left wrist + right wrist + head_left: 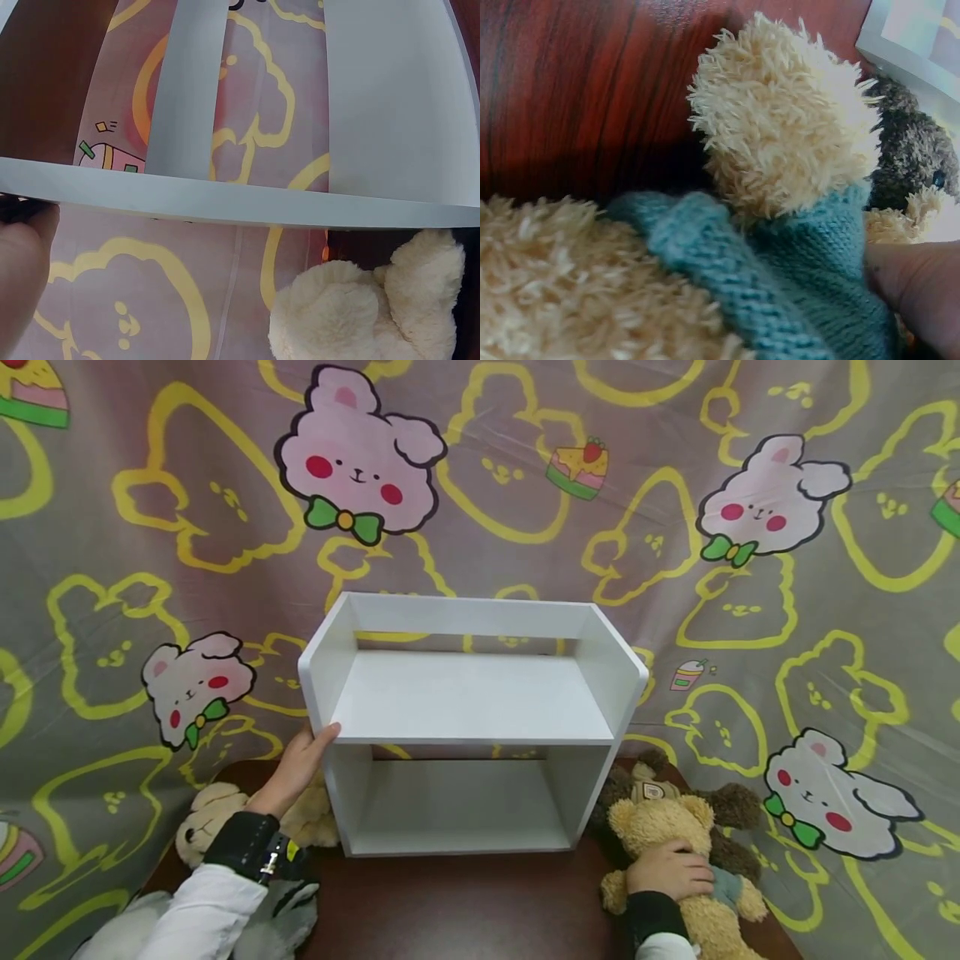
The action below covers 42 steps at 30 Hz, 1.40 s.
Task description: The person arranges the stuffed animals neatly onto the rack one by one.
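A white two-tier shelf stands on the brown table. My left hand grips its left side panel, thumb at the front edge, the other fingers mostly hidden. At the right, my right hand holds a tan teddy bear round its chest. The bear wears a teal knitted sweater; in the right wrist view my thumb presses into that knit beside a shaggy arm. Both tiers of the shelf hold nothing.
Behind the tan bear sits a dark brown plush. Left of the shelf lie a cream plush dog and a grey plush, partly under my left arm. A patterned curtain hangs close behind. Dark wooden tabletop shows in front.
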Available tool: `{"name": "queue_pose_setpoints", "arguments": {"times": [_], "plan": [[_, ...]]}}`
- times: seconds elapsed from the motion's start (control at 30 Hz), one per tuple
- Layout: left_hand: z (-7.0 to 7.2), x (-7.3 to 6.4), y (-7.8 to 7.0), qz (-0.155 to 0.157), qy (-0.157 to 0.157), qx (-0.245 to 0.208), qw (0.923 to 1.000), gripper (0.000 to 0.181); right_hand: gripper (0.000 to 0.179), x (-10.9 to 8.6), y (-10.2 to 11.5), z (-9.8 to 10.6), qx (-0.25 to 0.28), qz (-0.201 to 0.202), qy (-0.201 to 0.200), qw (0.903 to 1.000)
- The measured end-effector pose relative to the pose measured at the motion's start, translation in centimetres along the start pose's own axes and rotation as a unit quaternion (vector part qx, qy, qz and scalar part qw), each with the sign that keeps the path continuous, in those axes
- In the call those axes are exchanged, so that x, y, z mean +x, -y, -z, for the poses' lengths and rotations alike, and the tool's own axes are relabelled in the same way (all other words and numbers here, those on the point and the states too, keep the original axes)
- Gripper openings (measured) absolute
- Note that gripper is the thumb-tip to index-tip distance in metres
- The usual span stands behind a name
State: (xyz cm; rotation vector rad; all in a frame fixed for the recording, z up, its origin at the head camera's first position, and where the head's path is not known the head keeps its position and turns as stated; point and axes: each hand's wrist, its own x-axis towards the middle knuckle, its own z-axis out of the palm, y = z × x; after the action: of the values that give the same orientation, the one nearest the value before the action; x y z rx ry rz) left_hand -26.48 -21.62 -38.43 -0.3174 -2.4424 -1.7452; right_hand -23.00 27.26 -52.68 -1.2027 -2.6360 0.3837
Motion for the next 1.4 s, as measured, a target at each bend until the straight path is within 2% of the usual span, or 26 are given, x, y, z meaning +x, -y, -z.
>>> {"name": "queue_pose_setpoints", "arguments": {"times": [0.13,0.37,0.57,0.67,0.77,1.0,1.2,1.3,1.4], "plan": [[-0.1,0.1,0.1,0.001,-0.001,-0.003,1.0,0.07,0.059,0.2,-0.3,0.3,0.007,0.005,-0.003,1.0],[-0.2,0.0,0.3,0.0,0.002,-0.005,1.0,0.07,0.045,-0.7,-0.5,2.8,0.037,0.033,-0.06,0.9969],[-0.2,0.0,0.1,-0.004,0.002,0.0,1.0,0.07,0.055,-0.8,-1.1,5.5,0.013,0.045,0.017,0.9988],[-0.1,0.0,0.1,-0.005,-0.001,0.0,1.0,0.07,0.051,-0.8,-1.4,6.4,0.027,0.06,0.01,0.9978],[0.0,0.0,0.1,-0.004,-0.002,0.001,1.0,0.07,0.043,-0.9,-1.6,7.2,0.038,0.074,-0.014,0.9965],[0.0,0.1,0.0,-0.003,-0.002,0.0,1.0,0.071,0.053,-1.4,-1.9,9.5,0.056,0.114,-0.026,0.9915],[0.0,0.1,0.1,-0.005,-0.003,0.0,1.0,0.07,0.053,-1.7,-1.5,11.6,0.068,0.157,-0.033,0.9847],[-0.1,0.1,0.1,-0.01,-0.001,-0.003,0.9999,0.07,0.054,-1.6,-1.4,12.5,0.071,0.165,-0.015,0.9836],[-0.1,0.1,0.1,-0.012,-0.001,-0.003,0.9999,0.07,0.054,-1.4,-1.5,13.5,0.067,0.167,0.048,0.9825]]}}
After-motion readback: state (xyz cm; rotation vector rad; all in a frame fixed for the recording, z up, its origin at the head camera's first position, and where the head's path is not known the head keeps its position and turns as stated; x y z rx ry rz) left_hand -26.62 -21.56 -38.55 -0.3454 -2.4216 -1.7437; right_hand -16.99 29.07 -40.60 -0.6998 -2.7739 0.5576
